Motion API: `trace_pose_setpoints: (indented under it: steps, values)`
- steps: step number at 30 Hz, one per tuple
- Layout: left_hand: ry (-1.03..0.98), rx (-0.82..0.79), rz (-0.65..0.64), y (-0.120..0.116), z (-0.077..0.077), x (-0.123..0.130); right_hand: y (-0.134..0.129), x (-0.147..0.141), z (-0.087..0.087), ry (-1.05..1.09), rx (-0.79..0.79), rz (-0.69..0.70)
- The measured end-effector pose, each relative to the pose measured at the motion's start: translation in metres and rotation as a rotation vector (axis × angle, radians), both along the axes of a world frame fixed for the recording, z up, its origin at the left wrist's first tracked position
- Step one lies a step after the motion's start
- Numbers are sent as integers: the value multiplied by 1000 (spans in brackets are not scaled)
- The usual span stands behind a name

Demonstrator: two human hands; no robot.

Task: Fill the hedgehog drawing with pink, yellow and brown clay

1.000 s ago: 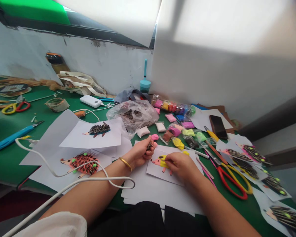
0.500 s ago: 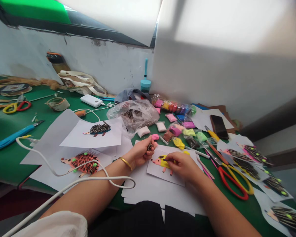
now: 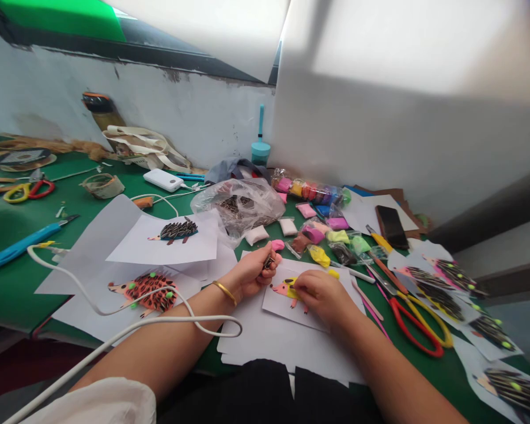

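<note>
My left hand (image 3: 257, 272) is curled closed around several striped sunflower seeds (image 3: 269, 262), just left of a small white sheet (image 3: 274, 307). On that sheet is a hedgehog figure (image 3: 284, 288) with a pink clay face and feet and a yellow clay body. A few dark seeds show near its head. My right hand (image 3: 324, 294) covers the rear of the body, thumb and fingers pinched together at the yellow clay. The seed in this pinch is mostly hidden by the fingers.
A plastic bag (image 3: 242, 203) of seeds and several clay packets (image 3: 307, 210) lie beyond my hands. To the right are red-and-yellow scissors (image 3: 417, 330) and more hedgehog pictures (image 3: 441, 297). A white cable (image 3: 159, 321) crosses above my left forearm. A blue utility knife (image 3: 24, 244) lies left.
My right fingers have come down closer onto the yellow body, and the dark seed seen at their tips is now mostly covered. My left hand stays in place.
</note>
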State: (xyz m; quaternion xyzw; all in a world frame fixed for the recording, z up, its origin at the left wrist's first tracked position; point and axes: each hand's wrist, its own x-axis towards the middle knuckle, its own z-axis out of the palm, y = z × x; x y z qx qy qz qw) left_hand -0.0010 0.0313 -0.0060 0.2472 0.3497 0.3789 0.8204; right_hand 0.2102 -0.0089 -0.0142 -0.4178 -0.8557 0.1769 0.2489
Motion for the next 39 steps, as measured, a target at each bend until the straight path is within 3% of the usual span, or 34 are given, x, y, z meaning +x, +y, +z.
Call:
trace_pose_setpoints:
  steps: [23,30,39]
  values:
    - [0,19,-10,-1,2,0,0,-2,-7,-80,77,-2]
    - [11,22,-7,-1,3,0,-1,-2,-8,-65,-13,12]
    - [7,18,-16,-1,3,1,-3,-5,-8,-104,75,-16]
